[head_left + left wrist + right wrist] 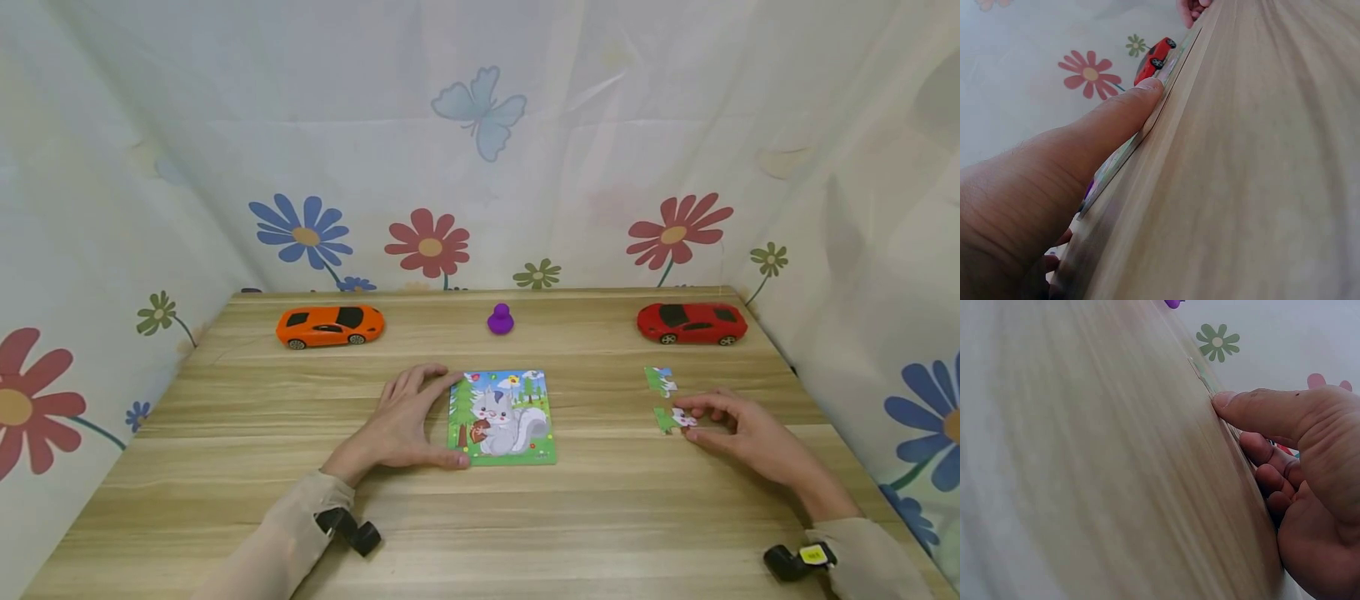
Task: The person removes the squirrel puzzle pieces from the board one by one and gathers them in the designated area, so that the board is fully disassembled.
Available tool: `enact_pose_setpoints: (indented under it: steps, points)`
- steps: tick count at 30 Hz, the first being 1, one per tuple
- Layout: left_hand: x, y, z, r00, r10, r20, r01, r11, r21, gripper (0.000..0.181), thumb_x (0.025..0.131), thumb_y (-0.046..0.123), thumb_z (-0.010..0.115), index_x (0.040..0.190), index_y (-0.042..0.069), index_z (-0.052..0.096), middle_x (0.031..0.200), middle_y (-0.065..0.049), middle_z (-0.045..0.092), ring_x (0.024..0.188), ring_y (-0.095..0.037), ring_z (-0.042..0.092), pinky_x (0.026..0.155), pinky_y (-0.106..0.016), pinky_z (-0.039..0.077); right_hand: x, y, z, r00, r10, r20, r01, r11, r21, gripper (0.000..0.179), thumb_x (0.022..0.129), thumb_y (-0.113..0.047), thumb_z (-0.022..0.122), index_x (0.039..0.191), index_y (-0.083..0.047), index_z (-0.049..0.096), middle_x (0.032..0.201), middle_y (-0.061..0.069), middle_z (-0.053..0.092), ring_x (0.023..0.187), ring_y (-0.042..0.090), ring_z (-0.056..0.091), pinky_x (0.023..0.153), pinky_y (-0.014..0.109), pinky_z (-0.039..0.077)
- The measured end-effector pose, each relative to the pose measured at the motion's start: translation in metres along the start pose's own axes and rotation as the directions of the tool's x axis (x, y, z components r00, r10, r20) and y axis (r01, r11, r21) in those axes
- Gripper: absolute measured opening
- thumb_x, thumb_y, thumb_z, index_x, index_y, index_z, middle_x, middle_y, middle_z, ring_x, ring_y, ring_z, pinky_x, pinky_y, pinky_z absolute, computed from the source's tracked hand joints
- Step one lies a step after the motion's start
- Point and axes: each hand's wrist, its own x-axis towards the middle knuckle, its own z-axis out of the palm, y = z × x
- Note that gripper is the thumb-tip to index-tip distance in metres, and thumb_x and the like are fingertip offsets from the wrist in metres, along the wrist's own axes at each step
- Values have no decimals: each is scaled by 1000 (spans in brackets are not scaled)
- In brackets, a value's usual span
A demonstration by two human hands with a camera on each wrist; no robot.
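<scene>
A square jigsaw puzzle (501,417) with a grey squirrel picture lies flat on the table. My left hand (405,417) spans its left side, the straight thumb (1150,87) resting on the near left corner and the index fingertip at the far left corner. Off to the right, a small green and white puzzle piece (666,419) lies between the thumb and index finger of my right hand (738,429), which pinches it at table level. Just beyond it lies a second puzzle piece (660,381). In the right wrist view, the other fingers (1272,478) are curled under.
Along the back of the wooden table (480,533) stand an orange toy car (330,326), a purple knobbed toy (501,320) and a red toy car (692,323). A flower-printed curtain (360,150) hangs behind and at both sides.
</scene>
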Motion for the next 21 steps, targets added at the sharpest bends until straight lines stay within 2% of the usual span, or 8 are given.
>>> enact_pose_setpoints:
  steps: [10, 15, 21]
  points:
    - [0, 2, -1, 1000, 7, -2, -7, 1000, 7, 134, 64, 89, 88, 173, 26, 42, 175, -10, 34, 160, -38, 29, 130, -68, 18, 0, 1, 0, 1000, 6, -17, -5, 1000, 23, 39, 103, -18, 83, 141, -13, 76, 121, 5, 69, 102, 13, 57, 83, 21, 48]
    - [0, 2, 0, 1000, 19, -14, -19, 1000, 6, 134, 64, 89, 88, 172, 25, 44, 174, -11, 35, 160, -40, 30, 130, -70, 19, 1, 1, 1, 998, 56, -30, -54, 997, 51, 43, 103, -20, 83, 144, -11, 73, 120, 7, 67, 99, 16, 56, 80, 22, 47]
    - [0, 1, 1, 1000, 8, -4, -8, 1000, 2, 134, 63, 89, 88, 173, 27, 42, 175, -10, 34, 160, -38, 29, 131, -68, 18, 7, -7, 2, 989, 140, -44, -138, 989, 51, 47, 104, -30, 83, 144, -8, 71, 119, 10, 66, 99, 17, 56, 80, 22, 48]
